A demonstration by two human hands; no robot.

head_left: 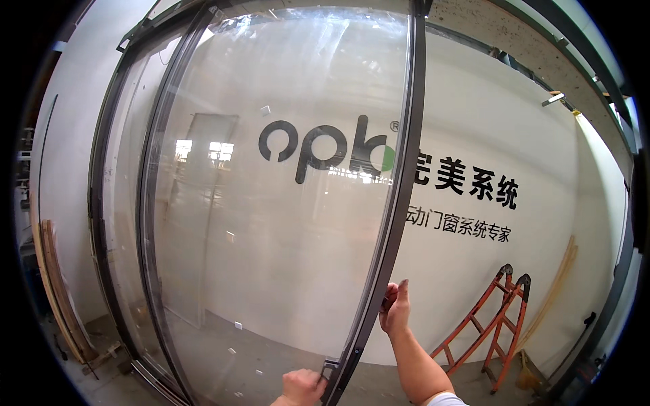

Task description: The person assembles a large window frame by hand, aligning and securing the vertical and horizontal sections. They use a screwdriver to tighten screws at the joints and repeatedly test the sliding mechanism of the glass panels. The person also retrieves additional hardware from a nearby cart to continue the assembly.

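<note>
Head view, clear glass [298,237], left fingers [314,377] gripping handle [330,366], right fingers [393,291] curled, hold unclear

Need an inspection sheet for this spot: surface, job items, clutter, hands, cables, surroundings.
Surface: grey floor; no worktop seen.
Job items: glass door panel upright, with dark frame stile and small handle low on it.
Clutter: orange ladder standing at right; wooden strips leaning at far left.
Hands: left hand at the handle, firmness of grip unclear; right hand at the stile's outer edge, thumb up, fingers partly hidden.
Cables: thin dark curve upper left, possibly wire; can't confirm.
Surroundings: white wall behind, with large lettering.
</note>
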